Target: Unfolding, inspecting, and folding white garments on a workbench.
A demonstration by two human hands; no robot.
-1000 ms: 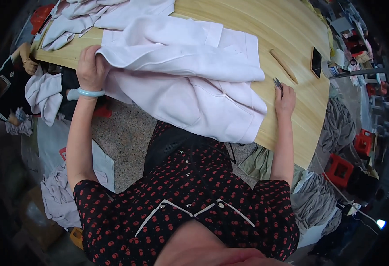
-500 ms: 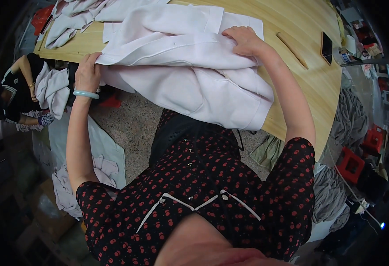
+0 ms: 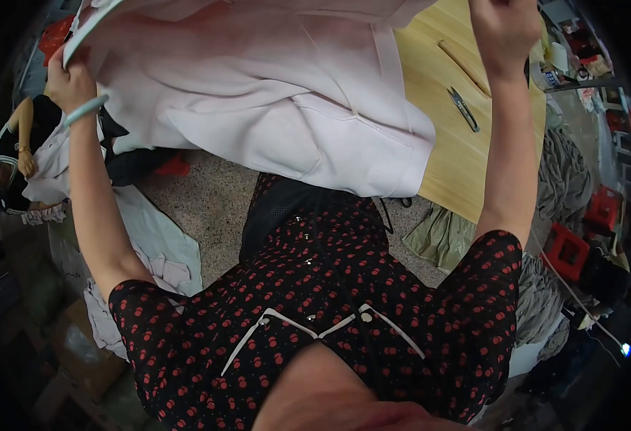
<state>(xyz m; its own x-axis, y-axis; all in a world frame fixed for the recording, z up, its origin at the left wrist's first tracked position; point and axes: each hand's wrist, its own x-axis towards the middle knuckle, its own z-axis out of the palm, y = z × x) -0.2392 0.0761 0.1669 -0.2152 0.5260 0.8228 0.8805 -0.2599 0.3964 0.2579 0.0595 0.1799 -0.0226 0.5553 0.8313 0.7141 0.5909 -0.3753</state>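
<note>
A pale pink garment (image 3: 243,93) of thick cloth is spread between my hands, its upper layer lifted off the table and its lower part hanging over the near edge. My left hand (image 3: 71,82), with a pale bangle at the wrist, is closed on its raised left edge. High at the right, my right hand (image 3: 506,36) is curled closed where the lifted cloth rises out of the picture; its fingertips are cut off by the upper edge. Black thread snips (image 3: 463,109) and a wooden stick (image 3: 465,68) lie on the table left of my right forearm.
The wooden table (image 3: 448,165) ends close before my body. At the left a seated co-worker (image 3: 24,136) has pale cloth on the lap. Grey cloth heaps (image 3: 567,183) and red stools (image 3: 565,250) stand at the right. More pale cloth (image 3: 161,269) lies low at the left.
Both hands have moved up and outward, raising the garment's upper layer. The snips have come into sight on the table. My right forearm now covers most of the phone.
</note>
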